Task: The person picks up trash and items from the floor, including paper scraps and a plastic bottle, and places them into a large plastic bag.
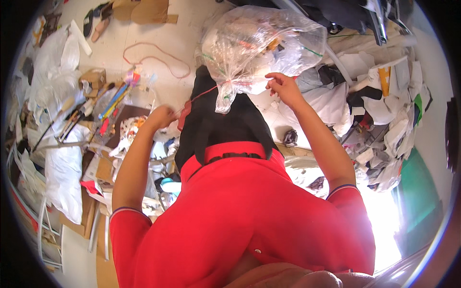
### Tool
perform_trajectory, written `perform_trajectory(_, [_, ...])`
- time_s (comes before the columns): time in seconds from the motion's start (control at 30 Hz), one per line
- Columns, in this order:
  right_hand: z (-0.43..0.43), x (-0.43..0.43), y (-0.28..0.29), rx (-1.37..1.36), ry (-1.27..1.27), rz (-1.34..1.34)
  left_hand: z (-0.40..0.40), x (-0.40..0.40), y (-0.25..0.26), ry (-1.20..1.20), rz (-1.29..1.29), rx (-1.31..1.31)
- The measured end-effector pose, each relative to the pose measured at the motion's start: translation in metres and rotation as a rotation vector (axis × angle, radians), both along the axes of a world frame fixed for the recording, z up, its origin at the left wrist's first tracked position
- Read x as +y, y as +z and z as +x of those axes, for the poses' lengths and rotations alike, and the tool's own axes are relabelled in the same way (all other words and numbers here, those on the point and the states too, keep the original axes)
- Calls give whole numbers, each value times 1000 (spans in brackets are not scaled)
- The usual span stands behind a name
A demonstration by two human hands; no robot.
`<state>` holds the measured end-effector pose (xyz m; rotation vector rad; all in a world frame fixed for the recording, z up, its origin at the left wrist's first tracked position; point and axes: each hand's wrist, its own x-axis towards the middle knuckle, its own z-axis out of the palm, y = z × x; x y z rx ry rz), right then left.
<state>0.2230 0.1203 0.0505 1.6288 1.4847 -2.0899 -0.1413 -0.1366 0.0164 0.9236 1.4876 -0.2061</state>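
A large clear plastic bag (248,43), full of mixed plastic and paper scraps, lies before my legs. Its gathered neck (225,97) points towards me, with a red string (203,93) around it. My left hand (164,117) is closed on one end of this string, which runs taut from the neck past my knee. On the other side, my right hand (286,90) has its fingers curled around the string's other end, close to the bag's side. The contents are blurred by the crinkled film.
A loop of red string (156,45) lies on the pale floor. Long-handled tools (115,99) and a small cardboard box (93,78) are among the clutter at left. White sacks (324,97) and heaped scraps (385,118) crowd the right. A metal frame (378,25) stands at upper right.
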Motion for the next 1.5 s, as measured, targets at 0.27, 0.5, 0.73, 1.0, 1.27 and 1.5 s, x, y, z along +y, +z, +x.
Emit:
perform_trajectory(0.27, [84,-40,-7,-173,-159,0,-116,-271,18,289,-110,775])
perform_trajectory(0.5, [214,-143,-66,-450,-664,-249,-67,-214,49,388,-147,349])
perform_trajectory(0.73, [265,-300,-64,-912,532,154,-58,-44,1,224,99,169])
perform_trajectory(1.0, [90,-484,-47,-649,-861,-248,-54,147,38,416,24,-78])
perform_trajectory(1.27, [-36,-579,-75,-368,-1325,-428,-117,115,24,68,-289,165])
perform_trajectory(1.5, [-9,-586,-114,-136,-1755,-355,30,178,140,-494,-213,311])
